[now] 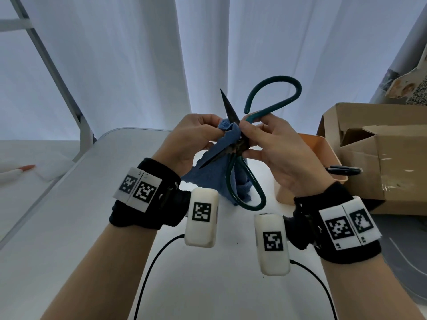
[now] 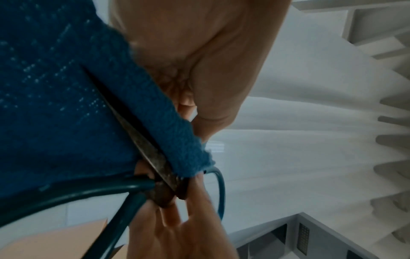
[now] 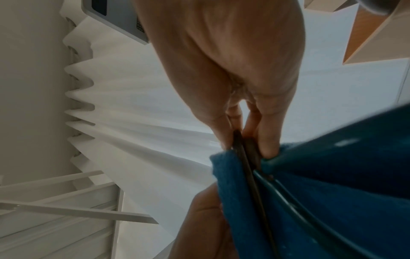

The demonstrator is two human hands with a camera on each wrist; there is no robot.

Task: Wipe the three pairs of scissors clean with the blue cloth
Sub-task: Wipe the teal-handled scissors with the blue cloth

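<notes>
A large pair of scissors (image 1: 240,144) with green loop handles and dark, spread blades is held up over the table. My right hand (image 1: 272,148) pinches it at the pivot (image 2: 164,191). My left hand (image 1: 194,139) grips the blue cloth (image 1: 217,179) bunched against the base of the upper blade (image 1: 228,109); the rest of the cloth hangs down behind the lower blade. In the left wrist view the cloth (image 2: 66,105) wraps along a blade (image 2: 146,149). The right wrist view shows my fingers (image 3: 268,140) on the dark metal beside the cloth (image 3: 332,201). A black-handled pair of scissors (image 1: 344,170) lies on the orange bin's rim.
An orange bin (image 1: 318,146) stands right of my hands, with an open cardboard box (image 1: 381,155) beyond it. The white table (image 1: 69,227) stretches left and toward me. A metal frame leg (image 1: 57,75) rises at the left. White curtains hang behind.
</notes>
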